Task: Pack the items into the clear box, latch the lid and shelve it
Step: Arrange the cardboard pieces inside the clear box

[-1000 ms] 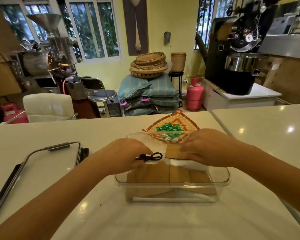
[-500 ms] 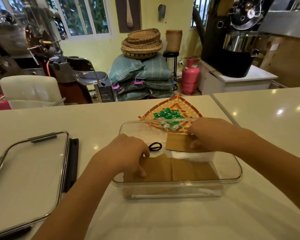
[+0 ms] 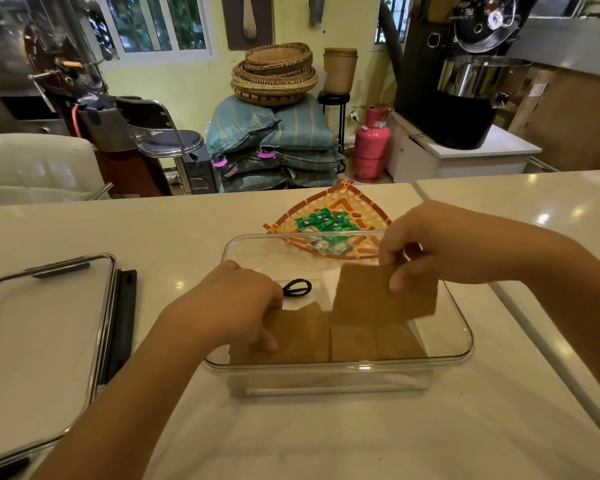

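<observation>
The clear box (image 3: 343, 370) is sitting open on the white counter (image 3: 326, 438), its long axis running left to right; being rigid, smooth plastic, it is probably best gripped by its rim or both short ends. The lid (image 3: 39, 344) is lying apart at the left. Flat brown packets (image 3: 354, 342) are being lined up inside along the near wall. One brown packet (image 3: 371, 299), light and easily bent by the look of it, is being pinched at its top edge by the right hand (image 3: 440, 244) and held upright over the box. The left hand (image 3: 232, 310) is curled down on the left-hand packets. A black hair tie (image 3: 297, 287) is lying on the box floor.
</observation>
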